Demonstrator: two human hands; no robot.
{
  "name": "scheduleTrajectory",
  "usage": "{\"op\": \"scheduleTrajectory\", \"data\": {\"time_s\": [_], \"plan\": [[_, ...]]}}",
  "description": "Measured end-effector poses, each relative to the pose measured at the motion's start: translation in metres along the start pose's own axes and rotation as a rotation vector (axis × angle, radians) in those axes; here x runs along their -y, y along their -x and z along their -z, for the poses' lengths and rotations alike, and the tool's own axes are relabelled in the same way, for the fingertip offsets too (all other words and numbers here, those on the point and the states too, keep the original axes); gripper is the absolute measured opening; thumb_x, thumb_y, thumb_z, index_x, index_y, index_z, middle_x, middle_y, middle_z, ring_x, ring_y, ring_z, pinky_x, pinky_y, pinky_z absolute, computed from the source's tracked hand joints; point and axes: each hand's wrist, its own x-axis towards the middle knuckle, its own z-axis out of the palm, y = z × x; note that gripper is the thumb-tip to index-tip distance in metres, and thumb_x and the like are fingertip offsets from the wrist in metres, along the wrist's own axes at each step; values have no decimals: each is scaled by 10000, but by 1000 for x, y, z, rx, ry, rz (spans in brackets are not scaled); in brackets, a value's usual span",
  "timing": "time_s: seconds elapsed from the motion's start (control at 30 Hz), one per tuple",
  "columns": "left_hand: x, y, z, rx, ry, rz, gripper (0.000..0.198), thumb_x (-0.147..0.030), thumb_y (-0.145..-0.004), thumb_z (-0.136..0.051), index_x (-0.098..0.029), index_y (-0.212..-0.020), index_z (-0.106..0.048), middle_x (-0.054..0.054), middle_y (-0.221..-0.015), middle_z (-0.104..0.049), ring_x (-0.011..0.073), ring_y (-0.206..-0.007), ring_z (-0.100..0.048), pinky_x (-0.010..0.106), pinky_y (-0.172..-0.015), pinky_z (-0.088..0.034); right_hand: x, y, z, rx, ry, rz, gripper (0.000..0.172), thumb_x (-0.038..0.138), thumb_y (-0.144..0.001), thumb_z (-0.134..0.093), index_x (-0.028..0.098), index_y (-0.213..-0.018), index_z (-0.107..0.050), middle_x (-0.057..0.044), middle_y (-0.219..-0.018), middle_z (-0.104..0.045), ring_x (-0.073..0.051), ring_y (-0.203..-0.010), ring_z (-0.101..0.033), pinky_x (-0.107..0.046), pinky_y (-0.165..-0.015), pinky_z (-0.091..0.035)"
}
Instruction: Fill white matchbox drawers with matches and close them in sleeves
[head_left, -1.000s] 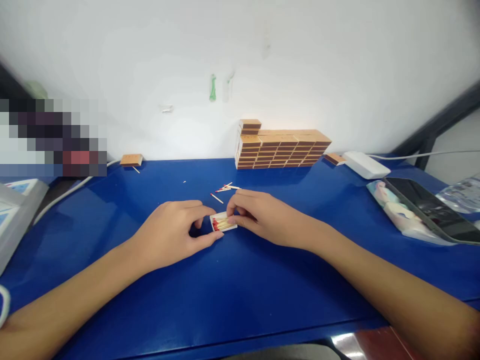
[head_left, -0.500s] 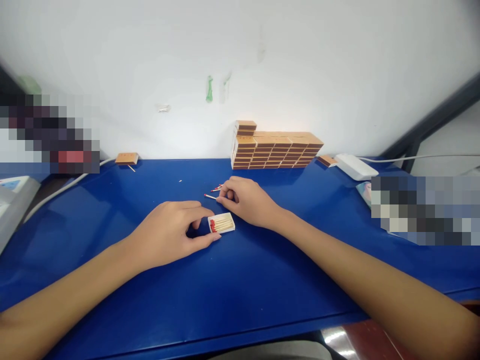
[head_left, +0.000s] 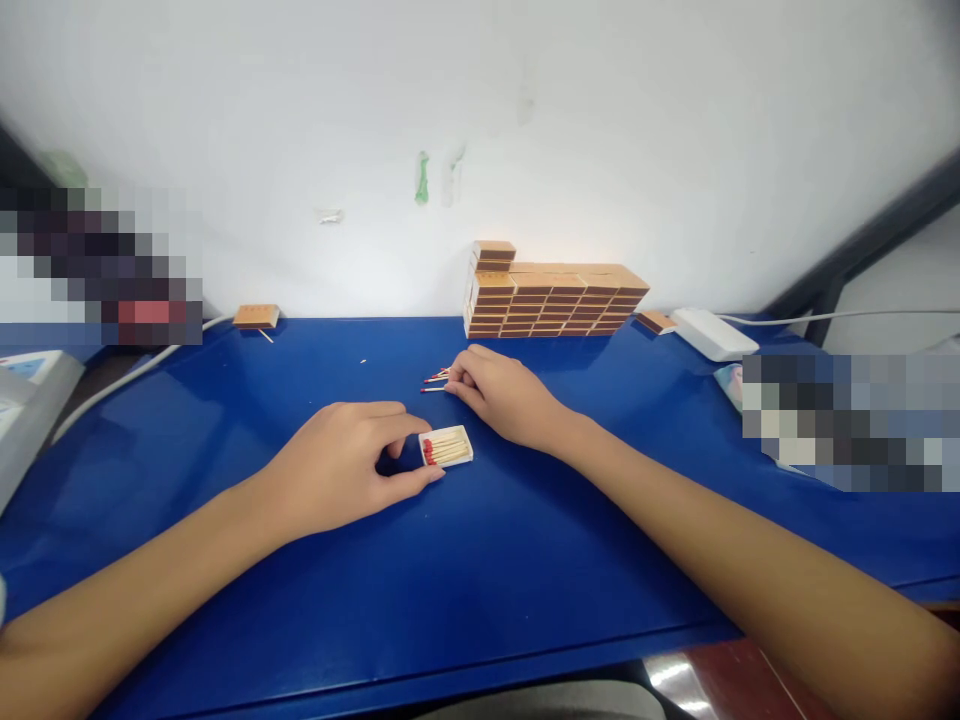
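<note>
My left hand [head_left: 352, 465] is closed around the left end of a small white matchbox tray [head_left: 466, 452], thumb on the near side and fingers on the far side. Inside the tray lies a row of matches [head_left: 448, 445], red heads toward my left hand. Beyond it, my right hand [head_left: 499, 392] pinches the tail of a single match [head_left: 433, 390] close to the tabletop, its red head pointing left. Several more loose matches [head_left: 436, 377] lie just behind, partly hidden by my right fingers.
Stacked matchboxes [head_left: 559, 300] form a block against the wall. One matchbox [head_left: 256, 316] sits at the back left with a match by it, another [head_left: 655, 322] at the right beside a white power strip [head_left: 714, 334]. The blue table [head_left: 420, 590] ends at a front edge.
My right hand has shifted slightly away from me and to the right, and the match at its fingertips has moved the same way. My left hand and the tray have hardly moved.
</note>
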Motion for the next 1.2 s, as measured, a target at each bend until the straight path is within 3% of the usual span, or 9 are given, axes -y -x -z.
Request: {"op": "scheduleTrajectory", "data": {"time_s": [0.1,0.27,0.53,0.77,0.97,1.1,1.2], "plan": [[0,0,0,-2,-3,1,234,-433,-966,-724,-273,-1113,-812,-39,-750,-630,115,-629,-563,261,-574,-386,-3,-1,-1,-37,10,12,24,174,-1055,-624,194,-1042,-624,-42,-1043,-687,-180,-873,-629,-302,-721,-395],[0,-1,0,0,2,5,236,-428,-961,-728,-272,-1115,-814,-43,-746,-629,109,-616,-553,261,-570,-386,-5,-1,-2,-40,27,17,24,191,-1064,-618,197,-1053,-639,-54,-1099,-709,-187,-894,-650,-311,-737,-416],[1,0,0,-1,1,12,250,-440,-966,-715,-273,-1122,-816,-39,-751,-635,109,-613,-554,259,-572,-387,5,1,7,62,70,-32,86,189,-1101,-538,189,-1028,-585,-95,-1179,-699,-207,-944,-671,-319,-763,-439],[4,-2,3,-25,-37,70,265,-469,-957,-716,-261,-1085,-820,-25,-747,-663,129,-616,-568,271,-576,-375,16,15,28,88,17,103,128,192,-1099,-512,211,-992,-579,-71,-1123,-666,-192,-875,-632,-320,-737,-424],[5,-3,3,-17,-33,73,259,-457,-964,-698,-248,-1052,-822,-21,-736,-659,128,-610,-564,276,-572,-363,26,25,23,206,45,202,97,167,-1076,-556,206,-1012,-618,-60,-1055,-674,-181,-800,-598,-320,-671,-389],[4,-2,2,-17,-23,70,248,-461,-965,-705,-263,-1058,-822,-26,-739,-656,123,-608,-559,271,-574,-364,8,18,17,-1,-109,141,79,251,-1085,-574,212,-1105,-639,-35,-1007,-676,-176,-823,-611,-320,-766,-446],[3,-2,2,-11,-11,66,231,-450,-964,-713,-274,-1065,-823,-30,-741,-657,120,-607,-560,265,-578,-368,-14,8,13,-133,-32,13,99,259,-1017,-679,187,-1076,-647,-44,-989,-655,-177,-789,-583,-322,-745,-436]]}}
